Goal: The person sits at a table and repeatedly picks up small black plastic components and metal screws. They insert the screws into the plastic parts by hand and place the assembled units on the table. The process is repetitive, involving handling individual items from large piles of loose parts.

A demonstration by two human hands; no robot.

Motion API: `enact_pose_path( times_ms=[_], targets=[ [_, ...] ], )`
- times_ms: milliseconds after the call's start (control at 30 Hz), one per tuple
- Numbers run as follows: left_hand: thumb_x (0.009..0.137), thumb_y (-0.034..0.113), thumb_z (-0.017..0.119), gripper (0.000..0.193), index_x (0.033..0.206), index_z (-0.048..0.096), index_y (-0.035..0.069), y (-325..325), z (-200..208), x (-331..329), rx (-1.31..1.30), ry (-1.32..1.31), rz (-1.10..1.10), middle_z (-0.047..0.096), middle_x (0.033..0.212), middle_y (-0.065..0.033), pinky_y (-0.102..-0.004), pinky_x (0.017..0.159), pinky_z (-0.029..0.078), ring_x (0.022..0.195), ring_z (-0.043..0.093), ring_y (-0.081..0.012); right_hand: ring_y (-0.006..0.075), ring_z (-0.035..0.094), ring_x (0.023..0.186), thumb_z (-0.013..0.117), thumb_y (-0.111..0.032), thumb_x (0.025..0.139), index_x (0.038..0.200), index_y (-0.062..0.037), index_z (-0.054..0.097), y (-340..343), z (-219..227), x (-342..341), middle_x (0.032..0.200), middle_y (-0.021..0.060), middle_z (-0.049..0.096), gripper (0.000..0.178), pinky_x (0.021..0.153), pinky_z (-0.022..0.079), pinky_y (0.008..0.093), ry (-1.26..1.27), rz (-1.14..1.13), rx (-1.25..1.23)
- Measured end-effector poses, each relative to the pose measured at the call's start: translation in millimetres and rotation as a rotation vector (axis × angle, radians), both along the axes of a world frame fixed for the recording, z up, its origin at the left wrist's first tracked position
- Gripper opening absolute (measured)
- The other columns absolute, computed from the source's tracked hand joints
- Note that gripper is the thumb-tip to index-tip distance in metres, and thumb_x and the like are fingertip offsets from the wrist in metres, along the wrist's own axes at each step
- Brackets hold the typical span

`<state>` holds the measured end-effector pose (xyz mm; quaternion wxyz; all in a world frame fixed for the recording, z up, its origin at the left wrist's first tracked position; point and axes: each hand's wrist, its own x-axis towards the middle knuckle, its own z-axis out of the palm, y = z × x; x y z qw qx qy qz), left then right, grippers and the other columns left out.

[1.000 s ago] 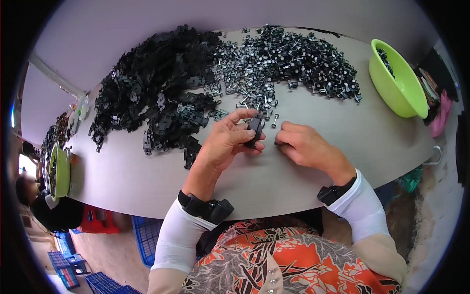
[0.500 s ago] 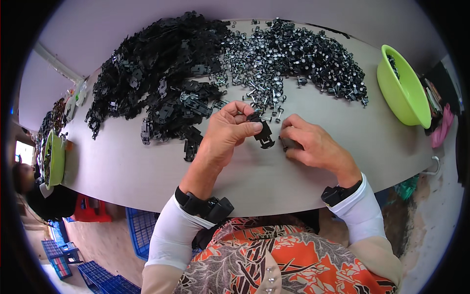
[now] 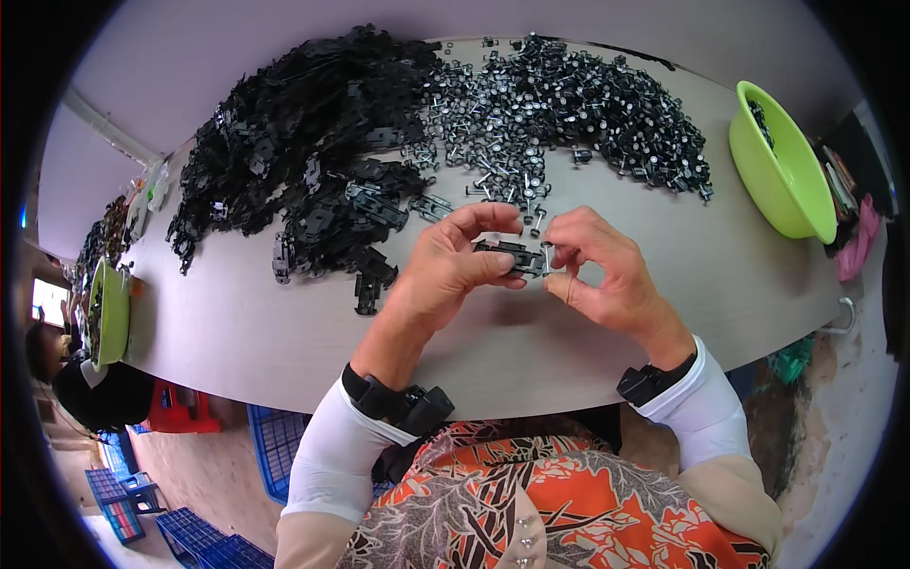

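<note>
My left hand [image 3: 442,267] grips a black plastic toy-car chassis [image 3: 519,254] between thumb and fingers, held just above the grey table. At its right end, my right hand [image 3: 611,280] pinches a wheel axle [image 3: 547,258], a thin metal rod with small wheels. The axle lies across the end of the chassis; whether it is seated there I cannot tell. Beyond my left hand spreads a heap of black chassis [image 3: 313,123]. A heap of wheel axles [image 3: 607,119] lies beyond my right hand, with a few loose ones close to my fingers.
A lime-green basin [image 3: 791,180] with dark parts inside stands at the table's right edge. Another green basin [image 3: 114,313] is at the left edge, near a person in dark clothing [image 3: 100,389]. Blue crates [image 3: 270,446] and a red stool [image 3: 180,408] are below.
My left hand has turned the chassis from hanging downward to lying sideways, pointing right. My right hand has moved up and left, bringing the wheel axle to the chassis end.
</note>
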<state>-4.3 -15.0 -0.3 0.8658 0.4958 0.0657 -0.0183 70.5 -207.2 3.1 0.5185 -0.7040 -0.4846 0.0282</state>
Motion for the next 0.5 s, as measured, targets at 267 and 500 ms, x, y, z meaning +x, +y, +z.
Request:
enact_pose_path(
  times_ms=[267,500],
  targets=[
    [0.082,0.003,0.066,0.027,0.106,0.054,-0.002,8,-16,0,-0.120,0.123,-0.277,0.063,0.089,-0.0093,-0.0272,0.064,0.055,0.073,0.064,-0.0163,0.0171,0.059,0.072,0.069,0.007,0.068,0.108,-0.0044,0.056,3,0,-4,0.098,0.0078,0.057,0.043,0.060,0.052,0.0279,-0.088,0.012,-0.030],
    [0.086,0.013,0.065,0.015,0.095,0.060,0.002,3,-15,0,-0.150,0.187,-0.219,0.061,0.079,-0.0043,-0.0214,0.047,0.040,0.057,0.057,-0.0121,0.0270,0.063,0.078,0.071,0.006,0.065,0.110,-0.0058,0.056,2,-1,-4,0.102,0.0106,0.060,0.048,0.064,0.054,0.0318,-0.258,-0.023,-0.022]
  ],
)
